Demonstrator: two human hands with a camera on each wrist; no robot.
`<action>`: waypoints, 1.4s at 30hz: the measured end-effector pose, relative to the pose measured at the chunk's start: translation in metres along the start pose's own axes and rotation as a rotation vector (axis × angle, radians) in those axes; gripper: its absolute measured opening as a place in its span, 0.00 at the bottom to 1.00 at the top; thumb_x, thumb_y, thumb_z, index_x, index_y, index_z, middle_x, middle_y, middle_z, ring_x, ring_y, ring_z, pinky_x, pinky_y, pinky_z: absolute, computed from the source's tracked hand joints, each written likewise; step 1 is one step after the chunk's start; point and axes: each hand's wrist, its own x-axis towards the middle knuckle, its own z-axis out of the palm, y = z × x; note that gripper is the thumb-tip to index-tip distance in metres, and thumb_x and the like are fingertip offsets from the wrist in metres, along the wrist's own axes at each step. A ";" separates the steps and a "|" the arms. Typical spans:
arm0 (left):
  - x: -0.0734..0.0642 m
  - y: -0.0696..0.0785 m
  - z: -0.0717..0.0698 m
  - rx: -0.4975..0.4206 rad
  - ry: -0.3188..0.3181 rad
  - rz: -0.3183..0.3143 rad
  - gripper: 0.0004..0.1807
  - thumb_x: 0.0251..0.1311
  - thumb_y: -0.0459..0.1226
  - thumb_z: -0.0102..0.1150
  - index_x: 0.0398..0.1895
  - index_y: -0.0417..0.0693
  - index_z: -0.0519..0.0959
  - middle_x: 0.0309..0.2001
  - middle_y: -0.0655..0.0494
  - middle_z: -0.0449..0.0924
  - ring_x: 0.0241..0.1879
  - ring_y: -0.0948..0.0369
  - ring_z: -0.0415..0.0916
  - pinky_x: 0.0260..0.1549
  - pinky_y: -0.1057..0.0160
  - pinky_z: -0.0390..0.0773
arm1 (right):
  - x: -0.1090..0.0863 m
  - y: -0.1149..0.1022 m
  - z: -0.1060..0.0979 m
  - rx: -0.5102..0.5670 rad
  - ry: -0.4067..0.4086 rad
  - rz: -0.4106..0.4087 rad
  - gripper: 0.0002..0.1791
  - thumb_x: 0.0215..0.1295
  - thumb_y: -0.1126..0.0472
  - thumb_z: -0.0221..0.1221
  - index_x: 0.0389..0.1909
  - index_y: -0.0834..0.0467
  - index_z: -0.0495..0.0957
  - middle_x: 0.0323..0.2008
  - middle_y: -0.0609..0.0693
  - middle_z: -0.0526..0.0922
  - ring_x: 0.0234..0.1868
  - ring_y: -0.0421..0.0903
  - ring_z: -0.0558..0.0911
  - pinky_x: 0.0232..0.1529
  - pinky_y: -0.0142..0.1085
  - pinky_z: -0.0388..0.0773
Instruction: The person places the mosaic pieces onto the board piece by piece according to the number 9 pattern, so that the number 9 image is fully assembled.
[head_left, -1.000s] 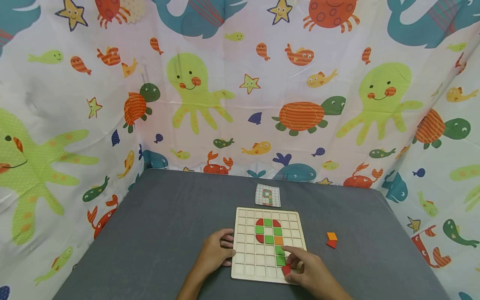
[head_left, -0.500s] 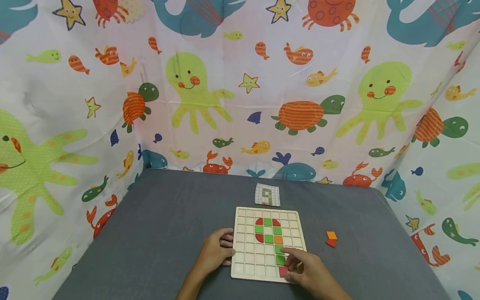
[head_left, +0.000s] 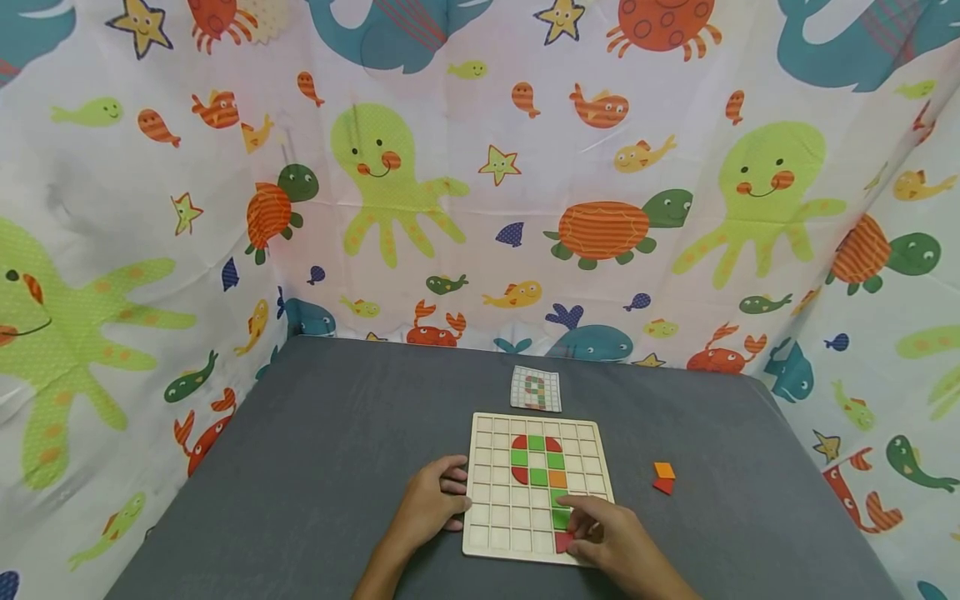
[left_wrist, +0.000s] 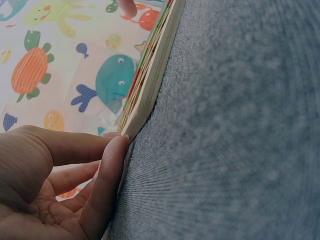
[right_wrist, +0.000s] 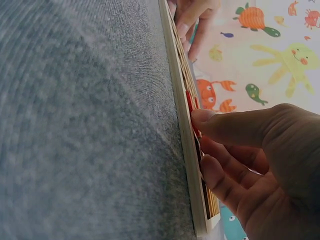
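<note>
A pale wooden grid board (head_left: 498, 518) lies on the grey cloth, with red, green and orange tiles set in a looped figure. My left hand (head_left: 427, 504) holds the board's left edge; the left wrist view shows thumb and fingertip together at its corner. My right hand (head_left: 618, 542) is over the lower right part of the board. Its thumb (right_wrist: 222, 124) and curled fingers are at a red tile (head_left: 562, 542) in the bottom row, below a green tile (head_left: 561, 519). The index fingertip reaches another green tile (head_left: 558, 495). The hand covers the board's lower right corner.
A small printed card (head_left: 536, 389) with a coloured grid pattern lies behind the board. To the right, an orange tile (head_left: 664, 471) and a red tile (head_left: 663, 486) lie loose on the cloth (head_left: 360, 400). A sea-animal curtain (head_left: 480, 208) encloses the table's back and sides.
The red tile under the right hand has gone from tilted to lying squarer in the bottom row and shifted slightly left, the thumb following it. The left hand stays in place.
</note>
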 end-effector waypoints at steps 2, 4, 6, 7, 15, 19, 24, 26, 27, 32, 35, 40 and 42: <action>0.000 0.001 0.000 -0.006 0.000 0.007 0.36 0.52 0.22 0.71 0.69 0.35 0.76 0.52 0.43 0.81 0.47 0.53 0.83 0.22 0.56 0.89 | 0.000 0.000 0.000 -0.003 0.001 0.004 0.29 0.58 0.65 0.77 0.62 0.61 0.82 0.36 0.44 0.83 0.36 0.34 0.79 0.36 0.30 0.83; -0.001 0.001 -0.001 -0.008 0.000 0.012 0.36 0.52 0.22 0.71 0.69 0.35 0.76 0.52 0.43 0.81 0.47 0.53 0.83 0.22 0.55 0.89 | 0.001 0.000 0.000 0.000 0.000 0.009 0.29 0.58 0.65 0.77 0.62 0.61 0.82 0.36 0.44 0.82 0.36 0.34 0.79 0.36 0.30 0.83; -0.001 0.001 -0.001 -0.011 -0.001 0.016 0.36 0.52 0.22 0.71 0.69 0.34 0.76 0.52 0.43 0.81 0.47 0.53 0.83 0.22 0.55 0.89 | 0.001 0.000 0.000 0.009 0.000 0.009 0.29 0.58 0.65 0.77 0.62 0.61 0.82 0.36 0.44 0.83 0.36 0.34 0.79 0.36 0.30 0.83; -0.001 0.002 -0.001 -0.011 -0.002 0.016 0.36 0.52 0.22 0.71 0.69 0.34 0.76 0.52 0.43 0.81 0.47 0.53 0.83 0.22 0.55 0.89 | 0.002 0.001 0.000 0.013 0.000 0.009 0.29 0.58 0.65 0.77 0.62 0.61 0.82 0.36 0.44 0.83 0.36 0.34 0.79 0.36 0.30 0.83; -0.001 0.002 0.000 -0.006 -0.002 0.009 0.36 0.52 0.21 0.71 0.68 0.35 0.76 0.52 0.43 0.81 0.46 0.53 0.83 0.22 0.55 0.89 | 0.004 0.003 -0.002 0.054 0.038 -0.026 0.28 0.59 0.66 0.76 0.61 0.61 0.82 0.36 0.46 0.84 0.35 0.34 0.79 0.33 0.31 0.82; -0.001 0.002 0.000 -0.002 -0.001 0.001 0.36 0.52 0.22 0.72 0.68 0.35 0.77 0.52 0.44 0.82 0.46 0.54 0.83 0.22 0.56 0.89 | 0.006 0.006 -0.007 0.048 0.105 -0.030 0.26 0.60 0.65 0.75 0.60 0.62 0.83 0.36 0.46 0.85 0.34 0.34 0.80 0.32 0.31 0.82; -0.001 0.002 0.000 -0.002 0.001 -0.002 0.36 0.52 0.22 0.72 0.68 0.35 0.76 0.51 0.44 0.81 0.46 0.54 0.83 0.22 0.56 0.89 | 0.009 0.008 -0.015 0.009 0.190 0.027 0.25 0.62 0.64 0.75 0.61 0.59 0.84 0.36 0.44 0.84 0.35 0.34 0.81 0.33 0.31 0.82; -0.001 0.002 0.000 -0.005 0.002 -0.001 0.36 0.52 0.22 0.72 0.69 0.35 0.76 0.51 0.44 0.81 0.46 0.54 0.83 0.22 0.56 0.89 | 0.011 0.008 -0.018 -0.012 0.234 0.048 0.25 0.62 0.64 0.75 0.60 0.58 0.84 0.36 0.43 0.84 0.35 0.34 0.81 0.33 0.30 0.81; -0.001 0.002 0.000 -0.006 0.003 0.000 0.36 0.52 0.22 0.72 0.69 0.35 0.76 0.51 0.44 0.81 0.47 0.54 0.83 0.22 0.56 0.89 | 0.012 0.008 -0.019 -0.020 0.254 0.068 0.24 0.62 0.64 0.75 0.60 0.58 0.85 0.35 0.42 0.84 0.35 0.34 0.81 0.33 0.30 0.80; -0.001 0.003 0.001 -0.004 0.004 0.000 0.36 0.52 0.21 0.72 0.69 0.34 0.76 0.51 0.44 0.81 0.47 0.53 0.83 0.22 0.55 0.89 | 0.015 0.011 -0.024 -0.028 0.338 0.116 0.24 0.60 0.68 0.75 0.59 0.58 0.85 0.36 0.44 0.84 0.36 0.36 0.82 0.36 0.31 0.82; -0.001 0.002 0.001 0.000 0.003 0.001 0.36 0.52 0.22 0.72 0.69 0.34 0.76 0.51 0.43 0.81 0.47 0.53 0.83 0.22 0.55 0.89 | 0.017 0.015 -0.028 -0.035 0.370 0.101 0.25 0.61 0.69 0.74 0.60 0.59 0.84 0.37 0.47 0.85 0.37 0.37 0.83 0.37 0.31 0.84; 0.000 0.001 0.001 0.007 0.007 0.001 0.36 0.52 0.22 0.72 0.69 0.35 0.76 0.52 0.44 0.81 0.46 0.55 0.83 0.22 0.57 0.89 | 0.020 0.024 -0.035 -0.103 0.473 0.010 0.25 0.60 0.70 0.75 0.60 0.60 0.84 0.39 0.48 0.87 0.38 0.37 0.83 0.36 0.32 0.84; 0.000 0.000 0.001 0.005 0.008 -0.003 0.36 0.52 0.22 0.72 0.69 0.36 0.76 0.52 0.44 0.81 0.46 0.56 0.82 0.22 0.58 0.89 | 0.020 0.027 -0.039 -0.132 0.526 -0.030 0.26 0.59 0.71 0.75 0.59 0.60 0.84 0.39 0.48 0.88 0.38 0.40 0.84 0.36 0.32 0.84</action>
